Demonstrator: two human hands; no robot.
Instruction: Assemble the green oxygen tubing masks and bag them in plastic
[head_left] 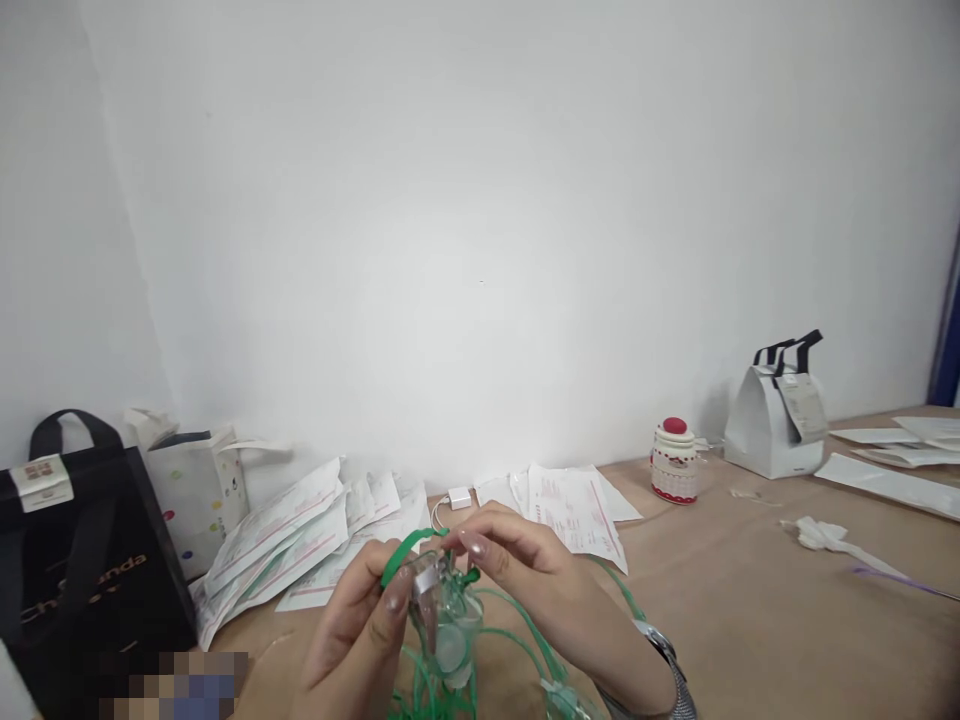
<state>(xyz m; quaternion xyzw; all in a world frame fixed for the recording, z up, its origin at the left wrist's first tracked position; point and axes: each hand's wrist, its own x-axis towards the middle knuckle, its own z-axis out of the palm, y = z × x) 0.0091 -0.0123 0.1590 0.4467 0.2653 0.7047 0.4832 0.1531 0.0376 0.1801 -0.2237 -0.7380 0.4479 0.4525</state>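
Observation:
A clear green-tinted oxygen mask (pixel 451 640) is held up near the bottom middle of the view. My left hand (pixel 356 620) grips its left edge between thumb and fingers, close to the metal nose strip (pixel 426 578). A green elastic strap (pixel 403 553) loops over the mask's top. My right hand (pixel 544 575) is closed in a pinch where that strap meets the mask; the fingertips partly cover the spot. Green tubing (pixel 517 605) hangs around and below the mask. Another clear green-tinted piece (pixel 566 700) lies under my right wrist.
Printed white packets (pixel 285 535) lie piled at left, with more packets (pixel 570 515) behind my right hand. A black bag (pixel 90 560) and a dotted bag (pixel 199 490) stand far left. At right are a red-topped jar (pixel 673 465), a white bag (pixel 776 420) and crumpled white material (pixel 821 535).

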